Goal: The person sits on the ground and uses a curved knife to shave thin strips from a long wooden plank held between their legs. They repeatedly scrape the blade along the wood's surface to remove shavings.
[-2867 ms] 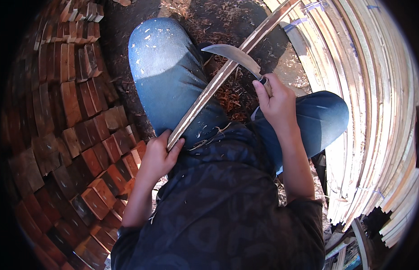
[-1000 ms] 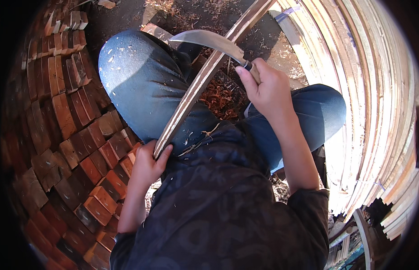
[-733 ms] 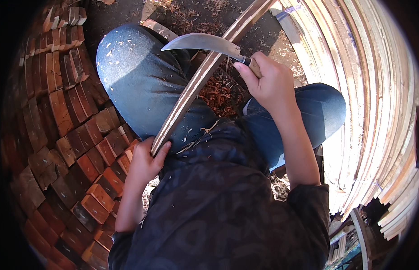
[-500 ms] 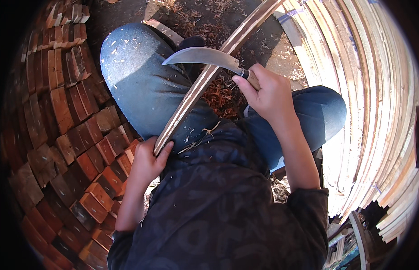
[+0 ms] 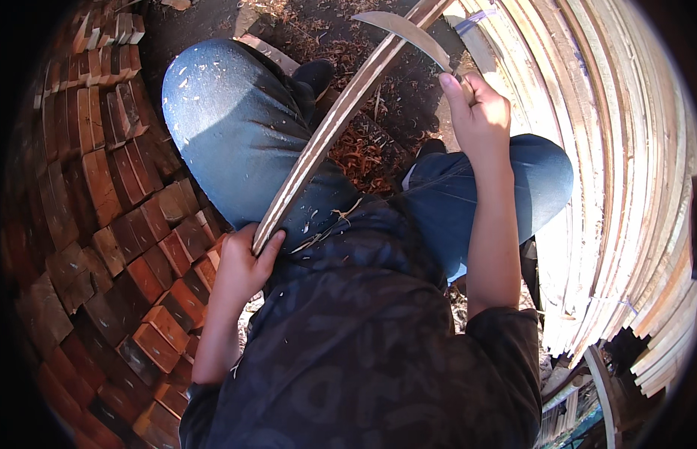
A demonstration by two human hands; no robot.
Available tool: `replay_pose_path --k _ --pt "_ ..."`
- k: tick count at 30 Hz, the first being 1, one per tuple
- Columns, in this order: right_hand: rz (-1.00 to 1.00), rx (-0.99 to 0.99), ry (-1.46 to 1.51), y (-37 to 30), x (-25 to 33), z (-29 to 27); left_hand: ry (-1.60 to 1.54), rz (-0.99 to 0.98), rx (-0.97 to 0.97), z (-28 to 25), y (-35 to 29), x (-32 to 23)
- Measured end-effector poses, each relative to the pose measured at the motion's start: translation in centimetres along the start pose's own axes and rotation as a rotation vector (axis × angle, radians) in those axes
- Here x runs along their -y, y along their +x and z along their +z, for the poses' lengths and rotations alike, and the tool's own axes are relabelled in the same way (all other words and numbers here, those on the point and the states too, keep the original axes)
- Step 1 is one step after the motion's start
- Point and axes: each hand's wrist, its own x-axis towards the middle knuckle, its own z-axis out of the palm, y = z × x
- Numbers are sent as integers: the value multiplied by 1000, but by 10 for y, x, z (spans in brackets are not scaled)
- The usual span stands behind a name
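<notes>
A long wooden strip (image 5: 327, 135), brown with pale stripes along its length, slants from my lap up to the far right. Its near end is gripped by my left hand (image 5: 245, 262), thumb on top, beside my left thigh. My right hand (image 5: 479, 116) is closed round the handle of a curved knife (image 5: 408, 34), out beyond my right knee. The sickle-like blade crosses over the strip near its far part, tip pointing left. Most of the handle is hidden in my fingers. Whether the edge touches the wood I cannot tell.
Stacked reddish-brown wood blocks (image 5: 101, 187) fill the left side. Bundled long pale wood strips (image 5: 588, 165) stand close on the right, tied with purplish bands. Curled shavings (image 5: 367, 168) lie on the ground between my legs, and chips stick to my jeans (image 5: 214, 112).
My right hand has moved the knife away from me, up and to the right along the strip. The left hand stays at the near end, and the strip has barely shifted.
</notes>
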Motion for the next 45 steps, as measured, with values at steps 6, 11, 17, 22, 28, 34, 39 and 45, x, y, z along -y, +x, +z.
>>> replay_pose_path --k 6,11,17,22,28,34,39,45 --pt "-220 -77 -15 -17 1 20 -2 7 24 -2 -1 3" --pt "32 -56 89 -9 -5 12 -60 -12 43 -1 -1 5" --pt "-32 -38 149 -9 0 15 -301 -95 129 -4 0 10" --pt "-5 5 183 -10 4 12 -719 -289 452 -20 4 12" --pt "-78 -31 191 -17 3 10 -725 -257 544 -25 9 18" --pt "-259 -26 139 -20 14 14 -717 -220 532 -23 9 19" --pt "-185 217 285 -27 24 16 -718 -228 526 -25 8 16" --pt "-78 -123 606 -13 -7 22 -684 -194 593 -31 14 17"
